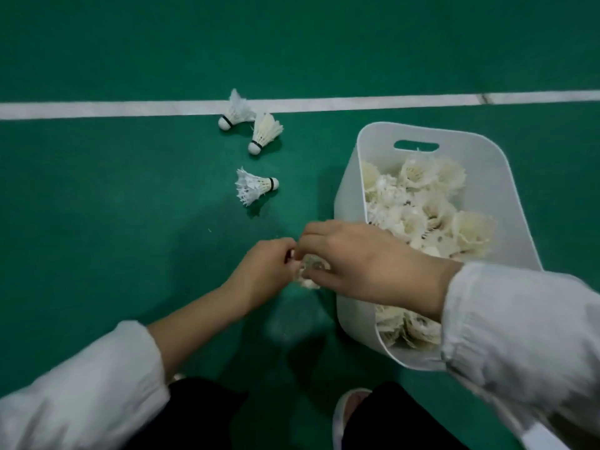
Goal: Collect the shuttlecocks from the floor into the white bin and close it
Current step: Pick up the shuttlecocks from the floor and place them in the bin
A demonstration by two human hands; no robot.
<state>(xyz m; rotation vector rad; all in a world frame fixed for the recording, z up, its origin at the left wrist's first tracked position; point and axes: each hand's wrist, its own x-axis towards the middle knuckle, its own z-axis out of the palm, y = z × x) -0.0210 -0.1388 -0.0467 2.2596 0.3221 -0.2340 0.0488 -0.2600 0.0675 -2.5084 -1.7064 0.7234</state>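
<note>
The white bin (357,177) stands open on the green floor at the right, heaped with several shuttlecocks (428,203). Three white shuttlecocks lie loose on the floor: one on the white line (235,112), one just below it (263,131), one on its side nearer me (255,188). Just left of the bin's near wall, my left hand (263,271) and my right hand (363,258) meet around one shuttlecock (310,271). Both sets of fingers are curled on it, and it is mostly hidden between them.
A white court line (97,109) crosses the green floor (113,196) behind the loose shuttlecocks. My dark trouser legs and a pale shoe (349,407) show at the bottom edge, close to the bin's near corner. No lid is in view.
</note>
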